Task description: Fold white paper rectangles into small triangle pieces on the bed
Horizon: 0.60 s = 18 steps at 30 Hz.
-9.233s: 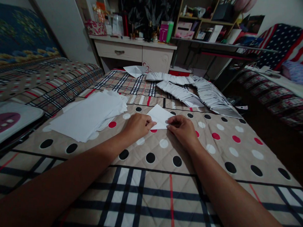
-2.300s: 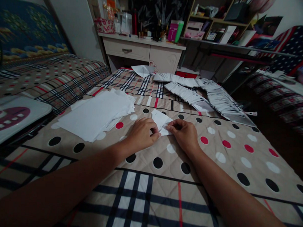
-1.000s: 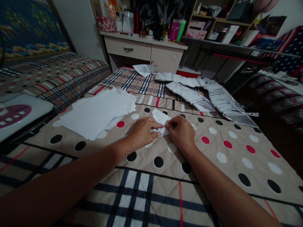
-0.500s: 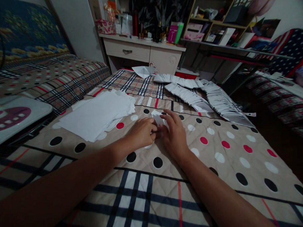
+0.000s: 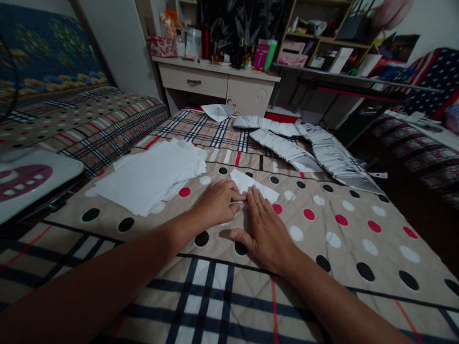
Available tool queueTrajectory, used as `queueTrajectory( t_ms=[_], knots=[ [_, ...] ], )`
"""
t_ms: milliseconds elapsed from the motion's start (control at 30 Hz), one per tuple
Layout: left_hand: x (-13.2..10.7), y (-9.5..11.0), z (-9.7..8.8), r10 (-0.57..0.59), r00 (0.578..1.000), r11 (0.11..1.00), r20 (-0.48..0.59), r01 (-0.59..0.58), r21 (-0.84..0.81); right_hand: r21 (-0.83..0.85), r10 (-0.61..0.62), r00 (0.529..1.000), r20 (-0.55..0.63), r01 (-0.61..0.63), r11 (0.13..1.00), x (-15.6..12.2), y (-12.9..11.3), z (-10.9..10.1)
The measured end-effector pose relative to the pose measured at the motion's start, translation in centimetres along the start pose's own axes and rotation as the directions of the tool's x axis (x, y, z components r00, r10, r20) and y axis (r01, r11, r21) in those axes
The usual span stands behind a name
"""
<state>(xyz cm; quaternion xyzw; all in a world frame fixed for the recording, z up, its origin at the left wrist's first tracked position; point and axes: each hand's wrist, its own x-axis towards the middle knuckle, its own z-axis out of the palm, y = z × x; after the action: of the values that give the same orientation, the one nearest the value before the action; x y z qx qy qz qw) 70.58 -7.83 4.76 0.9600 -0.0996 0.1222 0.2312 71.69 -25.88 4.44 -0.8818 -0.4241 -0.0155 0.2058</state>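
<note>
A small folded white paper (image 5: 254, 187) lies on the dotted quilt (image 5: 347, 236) in front of me. My left hand (image 5: 218, 203) is curled, its fingertips pinching the paper's near left edge. My right hand (image 5: 267, 232) lies flat on the quilt with fingers stretched out, their tips touching the paper's near edge. To the left sits a loose stack of white sheets (image 5: 151, 173). Farther back, long fanned rows of folded papers (image 5: 309, 147) lie across the bed.
One folded paper shape (image 5: 217, 111) rests at the bed's far end. A pale dresser (image 5: 217, 84) crowded with bottles stands behind it, shelves to its right. A white tray with a purple print (image 5: 22, 182) sits at my left. The bed's right edge drops to dark floor.
My right hand has slid back toward me off the paper and flattened out, uncovering it. My left hand has stayed at the paper's left edge.
</note>
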Motion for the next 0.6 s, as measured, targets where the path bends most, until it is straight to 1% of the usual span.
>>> queueTrajectory(
  t_ms=[133, 233, 300, 400, 600],
  knots=[
    [0.3, -0.4, 0.2, -0.035, 0.999, 0.997, -0.006, 0.034, -0.071, -0.034, -0.032, 0.999, -0.004, 0.031, 0.999, -0.3, 0.4, -0.2],
    [1.0, -0.9, 0.2, -0.098, 0.994, 0.979, 0.039, 0.103, -0.178, -0.063, -0.027, 1.000, 0.006, 0.028, 0.998, -0.3, 0.4, -0.1],
    [1.6, -1.2, 0.0, -0.152, 0.987, 0.967, 0.048, 0.159, -0.198, -0.073, -0.032, 0.999, 0.008, 0.033, 0.997, -0.3, 0.3, 0.0],
    [2.7, -1.6, -0.3, -0.212, 0.977, 0.969, 0.010, 0.211, -0.127, -0.080, -0.030, 0.999, 0.018, 0.032, 0.996, -0.3, 0.2, -0.1],
    [5.1, -2.9, -0.8, -0.241, 0.969, 0.970, -0.046, 0.241, -0.009, -0.083, -0.014, 0.999, 0.031, 0.016, 0.996, -0.4, 0.2, -0.3]
  ],
)
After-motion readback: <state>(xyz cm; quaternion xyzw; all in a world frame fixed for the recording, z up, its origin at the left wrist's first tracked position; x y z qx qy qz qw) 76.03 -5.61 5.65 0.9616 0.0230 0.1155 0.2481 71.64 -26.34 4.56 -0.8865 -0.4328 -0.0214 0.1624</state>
